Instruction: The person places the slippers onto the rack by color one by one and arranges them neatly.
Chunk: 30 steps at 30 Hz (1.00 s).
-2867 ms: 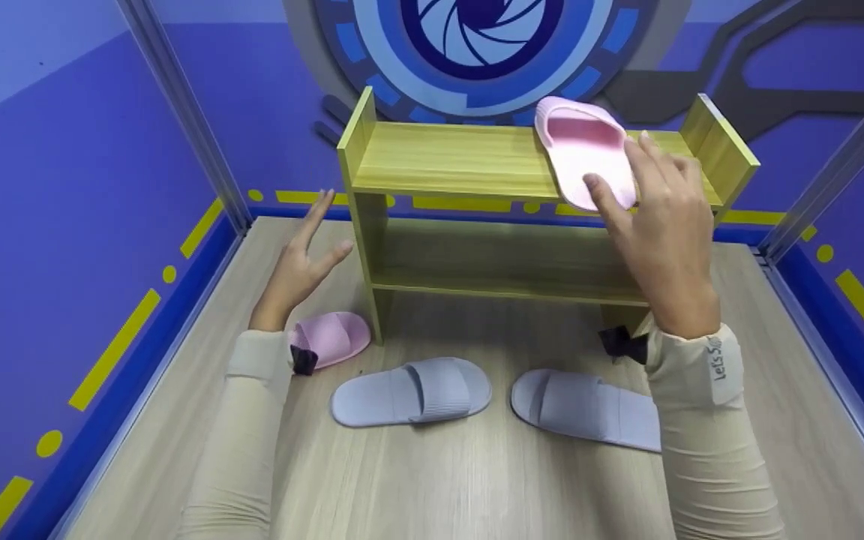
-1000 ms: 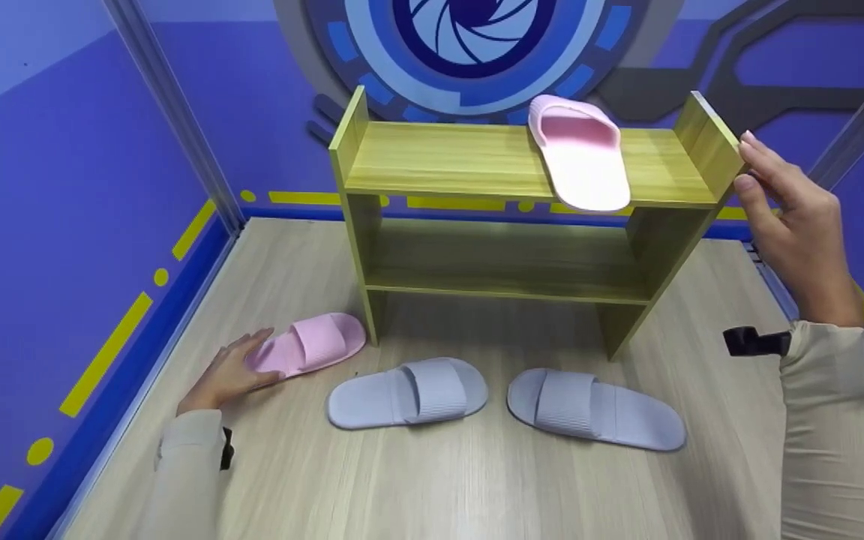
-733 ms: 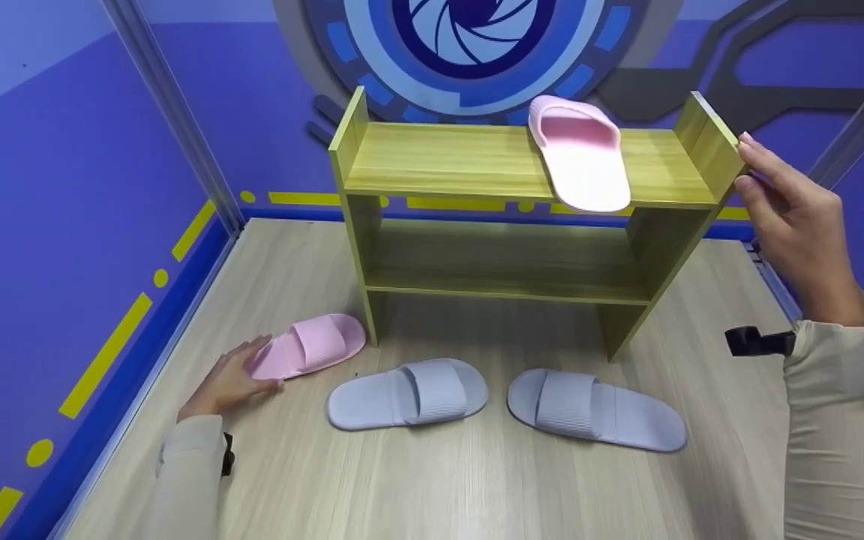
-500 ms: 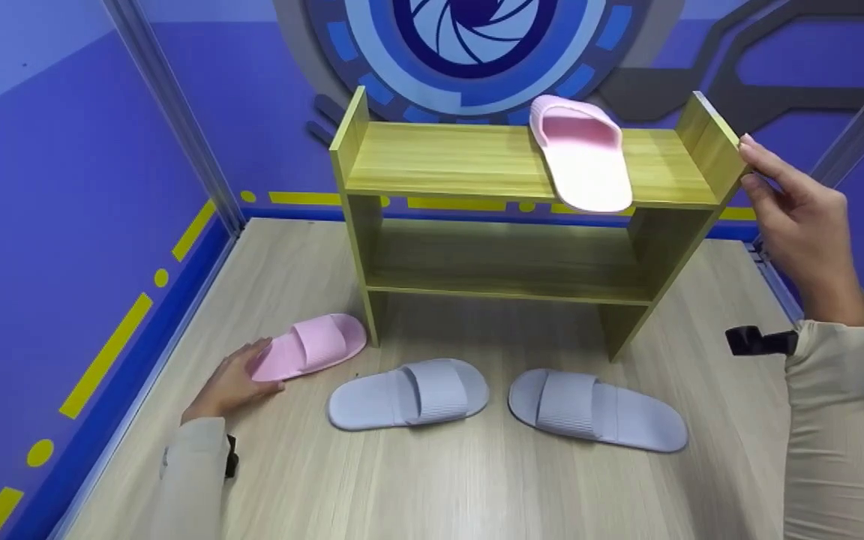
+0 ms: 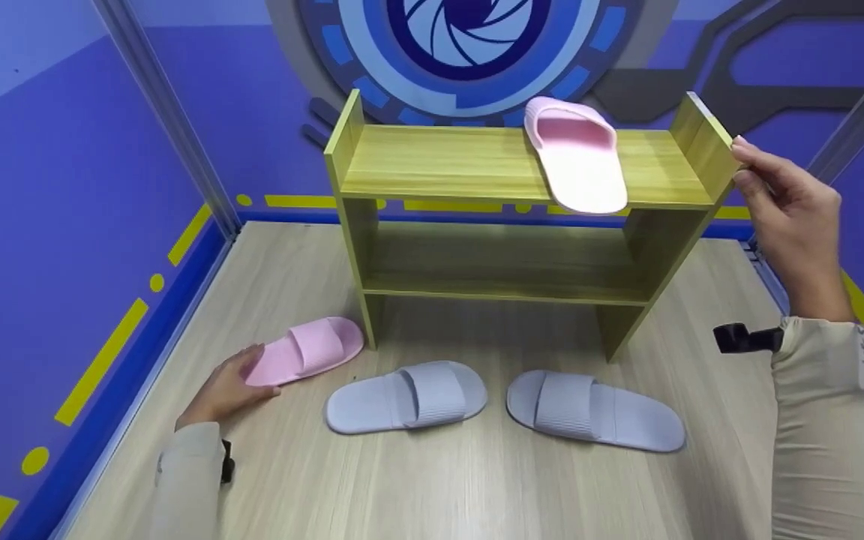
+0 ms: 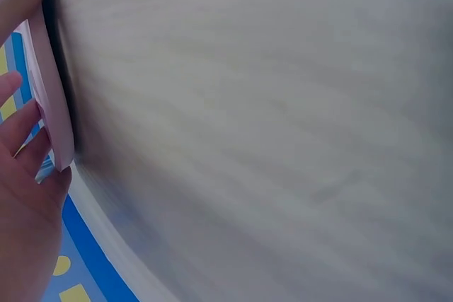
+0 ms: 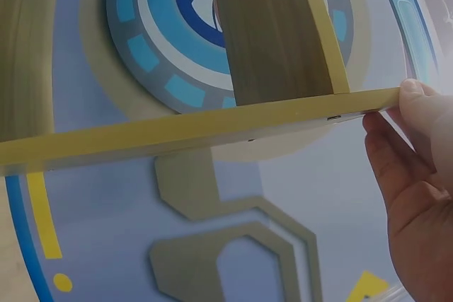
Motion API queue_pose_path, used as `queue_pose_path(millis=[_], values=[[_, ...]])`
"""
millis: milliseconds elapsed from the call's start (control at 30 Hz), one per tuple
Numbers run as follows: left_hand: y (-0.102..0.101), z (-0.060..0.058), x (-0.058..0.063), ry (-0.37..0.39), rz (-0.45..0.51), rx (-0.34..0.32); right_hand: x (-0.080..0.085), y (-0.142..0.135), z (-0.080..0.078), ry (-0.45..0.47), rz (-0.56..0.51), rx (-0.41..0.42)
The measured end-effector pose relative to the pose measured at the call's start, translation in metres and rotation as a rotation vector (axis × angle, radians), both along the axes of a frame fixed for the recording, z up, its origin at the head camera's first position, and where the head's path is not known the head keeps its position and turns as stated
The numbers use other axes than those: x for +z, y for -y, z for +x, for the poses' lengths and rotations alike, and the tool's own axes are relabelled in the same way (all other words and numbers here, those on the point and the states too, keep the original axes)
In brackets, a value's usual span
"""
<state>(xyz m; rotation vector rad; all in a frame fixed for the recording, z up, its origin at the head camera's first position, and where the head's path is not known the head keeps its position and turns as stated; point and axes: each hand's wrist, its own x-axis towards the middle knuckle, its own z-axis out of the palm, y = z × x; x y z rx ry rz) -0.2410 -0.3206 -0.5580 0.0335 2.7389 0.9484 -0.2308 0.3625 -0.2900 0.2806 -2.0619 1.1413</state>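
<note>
On the floor at left, my left hand (image 5: pixel 226 386) grips the heel end of a pink slipper (image 5: pixel 316 349), thumb on the near side and fingers on the far side. The left wrist view shows fingers against the edge of this slipper (image 6: pixel 55 97). My right hand (image 5: pixel 799 217) pinches the edge of the right side panel of a wooden shoe rack (image 5: pixel 439 161). In the right wrist view the hand (image 7: pixel 421 175) has its thumb on the panel's edge (image 7: pixel 212 119) and fingers below. Another pink slipper (image 5: pixel 586 176) lies on the top shelf, its heel jutting over the front edge.
Two grey slippers, one at left (image 5: pixel 406 397) and one at right (image 5: pixel 595 411), lie on the wood-look floor (image 5: pixel 432 487) before the rack. Blue patterned walls (image 5: pixel 49 225) enclose the space. A metal post (image 5: pixel 169 112) stands in the back left corner.
My right hand has let go of the pink slipper on the top shelf and moved right to the rack's side panel. My left hand has come down to the other pink slipper's heel.
</note>
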Motion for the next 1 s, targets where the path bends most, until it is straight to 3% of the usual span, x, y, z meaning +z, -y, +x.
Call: queue_pose_path(millis=[233, 467, 633, 1000], values=[[0.004, 0.001, 0.000, -0.011, 0.013, -0.003, 0.000, 0.000, 0.000, 0.011, -0.031, 0.008], [0.006, 0.004, 0.005, -0.051, 0.007, -0.035, -0.001, 0.001, -0.001, -0.041, -0.044, 0.032], [0.008, 0.005, 0.008, -0.041, 0.004, -0.040, 0.000, 0.000, -0.001, -0.011, -0.049, 0.011], [0.016, 0.009, 0.011, -0.116, 0.031, -0.067, 0.000, 0.000, -0.003, -0.024, -0.068, 0.032]])
